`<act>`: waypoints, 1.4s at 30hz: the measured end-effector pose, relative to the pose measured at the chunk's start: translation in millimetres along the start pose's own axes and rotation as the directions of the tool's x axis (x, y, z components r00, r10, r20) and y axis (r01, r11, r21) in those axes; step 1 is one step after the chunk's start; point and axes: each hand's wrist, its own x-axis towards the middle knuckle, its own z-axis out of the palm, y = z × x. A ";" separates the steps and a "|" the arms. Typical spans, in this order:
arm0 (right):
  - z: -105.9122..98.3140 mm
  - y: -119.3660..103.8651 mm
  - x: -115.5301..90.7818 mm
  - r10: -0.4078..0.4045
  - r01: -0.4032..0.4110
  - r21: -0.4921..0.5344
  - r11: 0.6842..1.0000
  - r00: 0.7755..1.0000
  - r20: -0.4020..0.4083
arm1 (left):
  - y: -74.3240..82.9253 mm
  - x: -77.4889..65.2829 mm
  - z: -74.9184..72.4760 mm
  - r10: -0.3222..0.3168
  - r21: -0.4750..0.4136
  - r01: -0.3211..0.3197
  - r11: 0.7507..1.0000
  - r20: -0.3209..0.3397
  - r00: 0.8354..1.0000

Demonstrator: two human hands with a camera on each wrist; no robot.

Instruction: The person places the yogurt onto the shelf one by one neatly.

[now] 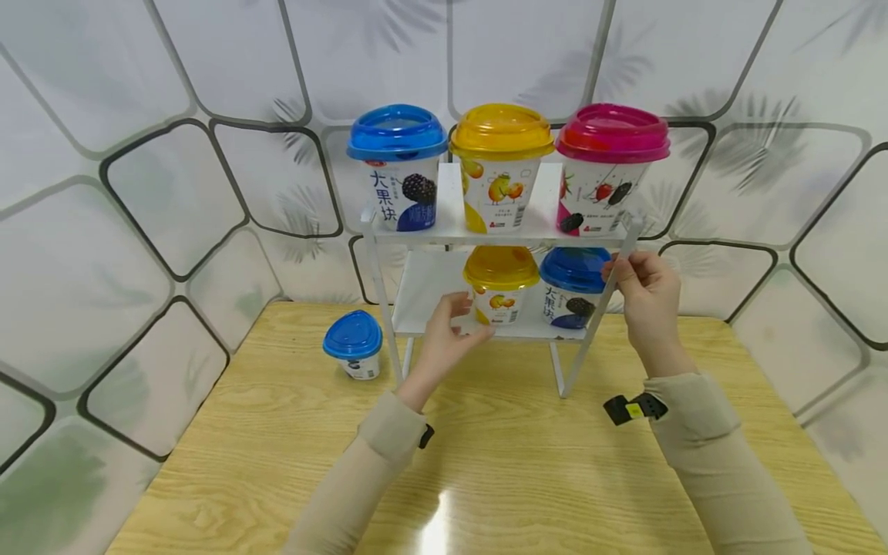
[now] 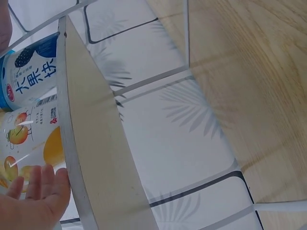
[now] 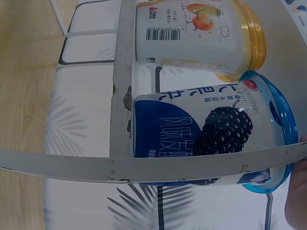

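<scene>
My left hand [image 1: 451, 335] is at the lower shelf, fingers loosely bent and apart, beside the yellow-lidded yogurt cup [image 1: 499, 297]. In the left wrist view its fingertips [image 2: 45, 179] lie close to that cup's wall; contact is unclear. The blue-lidded yogurt cup [image 1: 570, 289] stands right of the yellow one on the same shelf. My right hand [image 1: 648, 297] reaches round the rack's right post, its curled fingers holding the edge of the blue lid. In the right wrist view the post crosses in front of this cup [image 3: 216, 124], and only a little of the hand [image 3: 297, 196] shows.
On the white two-tier rack's top shelf [image 1: 444, 230] stand blue-lidded [image 1: 398, 169], yellow-lidded [image 1: 501, 169] and pink-lidded [image 1: 610, 169] yogurt cups. Another blue-lidded cup [image 1: 354, 347] is on the wooden table [image 1: 506, 478], left of the rack. Patterned panels [image 1: 159, 200] surround the table's back and sides.
</scene>
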 end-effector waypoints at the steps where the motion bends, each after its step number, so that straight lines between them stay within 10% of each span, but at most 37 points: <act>1: 0.0 0.1 0.0 0.001 -0.001 -0.001 1.000 1.000 -0.001 | -0.5 -1.5 -0.9 0.015 0.004 -0.015 1.000 0.009 1.000; 9: 0.9 0.4 -0.5 0.011 -0.011 0.000 1.000 1.000 -0.008 | -10.5 -16.1 -8.7 0.099 0.055 -0.105 0.993 0.106 0.989; 19: 1.7 0.5 0.3 0.008 -0.008 0.010 1.000 1.000 -0.011 | 2.2 -39.1 -35.8 0.018 0.039 -0.023 0.999 0.124 0.992; 29: 1.9 0.9 0.0 0.017 -0.017 0.037 0.999 1.000 -0.005 | -52.2 -49.4 -63.6 -0.026 0.083 0.020 0.996 0.073 0.997; 42: 0.0 1.8 0.8 0.026 -0.026 0.042 0.999 0.999 -0.021 | -81.6 -66.8 -106.9 -0.085 0.152 0.082 0.985 0.013 0.996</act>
